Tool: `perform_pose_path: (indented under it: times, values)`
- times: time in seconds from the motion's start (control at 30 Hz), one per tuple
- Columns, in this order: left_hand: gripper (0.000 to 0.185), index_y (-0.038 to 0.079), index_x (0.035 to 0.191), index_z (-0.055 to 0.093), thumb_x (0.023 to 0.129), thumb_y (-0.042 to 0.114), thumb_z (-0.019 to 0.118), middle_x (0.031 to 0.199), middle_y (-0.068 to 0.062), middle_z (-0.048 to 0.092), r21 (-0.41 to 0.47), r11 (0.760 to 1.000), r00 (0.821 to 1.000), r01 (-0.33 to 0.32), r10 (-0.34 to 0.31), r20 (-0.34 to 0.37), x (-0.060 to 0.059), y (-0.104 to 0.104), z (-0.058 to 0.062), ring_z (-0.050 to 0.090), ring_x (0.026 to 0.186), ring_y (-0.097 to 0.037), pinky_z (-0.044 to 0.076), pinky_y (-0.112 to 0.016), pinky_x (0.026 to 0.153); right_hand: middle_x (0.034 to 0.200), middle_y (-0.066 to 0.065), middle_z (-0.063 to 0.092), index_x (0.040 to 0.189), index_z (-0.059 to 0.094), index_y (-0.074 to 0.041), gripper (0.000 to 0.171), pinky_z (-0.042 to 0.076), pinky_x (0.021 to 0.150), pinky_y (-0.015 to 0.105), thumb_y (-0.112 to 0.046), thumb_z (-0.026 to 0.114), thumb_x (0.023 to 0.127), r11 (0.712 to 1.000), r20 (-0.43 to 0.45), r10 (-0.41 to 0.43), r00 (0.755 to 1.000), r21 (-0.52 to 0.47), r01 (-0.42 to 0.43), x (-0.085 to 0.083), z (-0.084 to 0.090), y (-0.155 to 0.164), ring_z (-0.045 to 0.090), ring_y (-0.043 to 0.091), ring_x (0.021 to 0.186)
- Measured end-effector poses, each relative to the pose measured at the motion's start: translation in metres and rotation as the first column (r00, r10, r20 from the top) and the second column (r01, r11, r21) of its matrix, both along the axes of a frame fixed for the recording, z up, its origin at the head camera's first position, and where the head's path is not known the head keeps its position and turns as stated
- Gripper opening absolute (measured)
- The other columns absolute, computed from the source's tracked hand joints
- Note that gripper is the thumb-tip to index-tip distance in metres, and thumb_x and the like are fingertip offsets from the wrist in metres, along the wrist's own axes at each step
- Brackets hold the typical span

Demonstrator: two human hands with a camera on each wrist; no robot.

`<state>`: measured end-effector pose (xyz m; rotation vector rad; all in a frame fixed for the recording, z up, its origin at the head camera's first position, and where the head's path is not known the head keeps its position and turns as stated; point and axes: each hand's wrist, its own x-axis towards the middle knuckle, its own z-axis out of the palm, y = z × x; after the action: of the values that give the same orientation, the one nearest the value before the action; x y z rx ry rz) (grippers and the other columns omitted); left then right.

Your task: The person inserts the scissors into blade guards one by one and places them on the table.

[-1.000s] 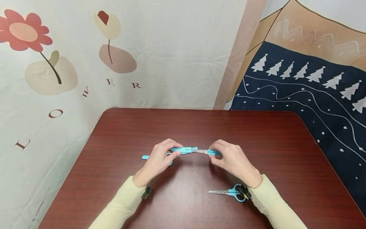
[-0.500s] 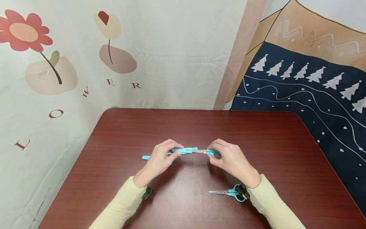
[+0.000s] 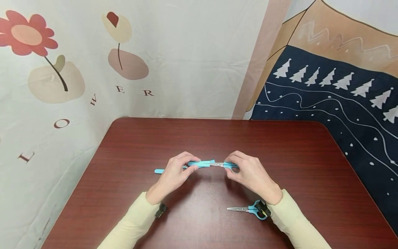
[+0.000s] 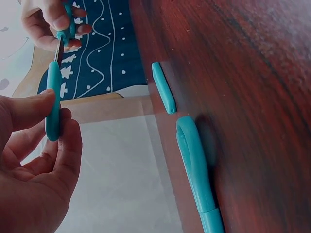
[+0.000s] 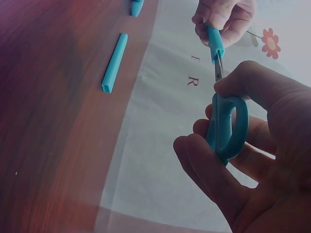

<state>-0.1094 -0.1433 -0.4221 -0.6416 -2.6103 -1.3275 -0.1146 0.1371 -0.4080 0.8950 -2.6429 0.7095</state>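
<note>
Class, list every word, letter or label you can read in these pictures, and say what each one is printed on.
"L O W E R": brown letters arcing across the pale flower-print backdrop; more may be cut off at the left edge.
"E R": the same backdrop, seen from the right wrist.
The scissors and the table show no readable print.

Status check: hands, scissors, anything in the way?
Left hand pinches blue sheath; right hand grips scissors handle. Blades partly sheathed. Second scissors on table, clear of hands.

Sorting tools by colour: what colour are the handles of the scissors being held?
Light blue; the scissors show it best in the right wrist view, gripped by the right hand.
</note>
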Motion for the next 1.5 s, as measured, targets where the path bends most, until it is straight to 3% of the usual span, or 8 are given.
perform_pose_path:
  times: [0.97, 1.5]
  values:
    - [0.016, 0.013, 0.106, 0.078, 0.091, 0.008, 0.079, 0.100, 0.010, 0.067, 0.003, 1.000, 1.000, 0.016, -0.016, -0.002, 0.0027, 0.0051, 0.0010, 0.058, 0.076, -0.007, 0.052, -0.024, 0.066, 0.097, -0.009, 0.065, 0.098, 0.076, -0.017, 0.016, 0.050, 0.061, 0.021, -0.011, 0.080, 0.084, 0.999, -0.014, 0.044, 0.999, -0.027, -0.045, 0.0010, 0.0025, -0.0073, 0.062, 0.012, 0.071]
    - [0.018, 0.013, 0.105, 0.079, 0.088, 0.005, 0.082, 0.100, 0.010, 0.068, 0.024, 0.999, 0.999, 0.025, -0.023, -0.048, 0.0039, 0.0086, 0.0004, 0.057, 0.075, -0.006, 0.050, -0.024, 0.064, 0.098, -0.008, 0.066, 0.098, 0.076, -0.017, 0.015, 0.051, 0.063, 0.021, -0.012, 0.081, 0.084, 0.998, -0.015, 0.051, 0.999, -0.023, -0.052, 0.0013, 0.0019, -0.0100, 0.062, 0.010, 0.071]
